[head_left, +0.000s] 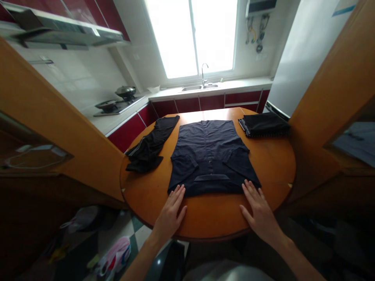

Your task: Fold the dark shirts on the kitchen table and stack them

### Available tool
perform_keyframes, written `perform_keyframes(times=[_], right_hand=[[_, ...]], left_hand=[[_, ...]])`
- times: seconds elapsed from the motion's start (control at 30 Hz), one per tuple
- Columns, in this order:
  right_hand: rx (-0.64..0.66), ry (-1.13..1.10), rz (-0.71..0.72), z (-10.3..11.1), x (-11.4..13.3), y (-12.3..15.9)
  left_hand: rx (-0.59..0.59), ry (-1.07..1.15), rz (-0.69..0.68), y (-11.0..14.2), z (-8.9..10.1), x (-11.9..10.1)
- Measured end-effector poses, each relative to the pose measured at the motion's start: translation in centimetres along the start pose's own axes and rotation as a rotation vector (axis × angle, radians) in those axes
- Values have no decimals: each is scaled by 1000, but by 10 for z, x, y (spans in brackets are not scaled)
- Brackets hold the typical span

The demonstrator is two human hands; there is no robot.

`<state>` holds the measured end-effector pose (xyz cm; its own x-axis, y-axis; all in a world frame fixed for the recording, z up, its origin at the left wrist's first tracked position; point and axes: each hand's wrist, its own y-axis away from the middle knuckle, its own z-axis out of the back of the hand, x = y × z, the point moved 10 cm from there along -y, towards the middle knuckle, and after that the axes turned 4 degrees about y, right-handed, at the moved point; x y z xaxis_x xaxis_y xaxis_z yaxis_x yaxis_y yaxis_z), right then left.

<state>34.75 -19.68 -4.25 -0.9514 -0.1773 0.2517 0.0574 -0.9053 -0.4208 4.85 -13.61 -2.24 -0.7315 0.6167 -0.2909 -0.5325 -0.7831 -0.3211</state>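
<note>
A dark navy button-up shirt [209, 144] lies spread on the round wooden table [211, 214], its short sleeves turned inward over the body. Its collar edge is toward me. My left hand [171, 212] rests flat at the shirt's near left corner, fingers stretched out with the tips on the cloth. At the near right corner, my right hand [258, 210] lies the same way, fingers extended and thumb apart. Neither hand grips the cloth.
A crumpled black garment [152, 144] lies on the table's left side. A folded dark stack of clothes [265, 125] sits at the back right. Behind the table are a sink [191, 88] and a stove with pans [125, 91]. Bags [114, 255] lie on the floor.
</note>
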Motion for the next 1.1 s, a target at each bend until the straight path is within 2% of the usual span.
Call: perform_keyframes(times=[0.27, 0.4, 0.5, 0.67, 0.8, 0.93, 1.1], right_hand=[[139, -123, 259, -9, 50, -47], [197, -148, 324, -19, 60, -65], [242, -138, 349, -29, 61, -70], [218, -72, 396, -34, 61, -74], [196, -20, 479, -33, 58, -71], [166, 32, 518, -22, 37, -64], [161, 2, 614, -4, 3, -53]], left_hand=[[116, 35, -235, -44, -18, -35], [182, 43, -307, -64, -31, -51], [227, 21, -332, -75, -36, -54], [326, -13, -374, -82, -34, -52], [363, -6, -370, -78, -28, -42], [334, -18, -356, -64, -19, -20], [283, 6, -442, -47, -2, 1]])
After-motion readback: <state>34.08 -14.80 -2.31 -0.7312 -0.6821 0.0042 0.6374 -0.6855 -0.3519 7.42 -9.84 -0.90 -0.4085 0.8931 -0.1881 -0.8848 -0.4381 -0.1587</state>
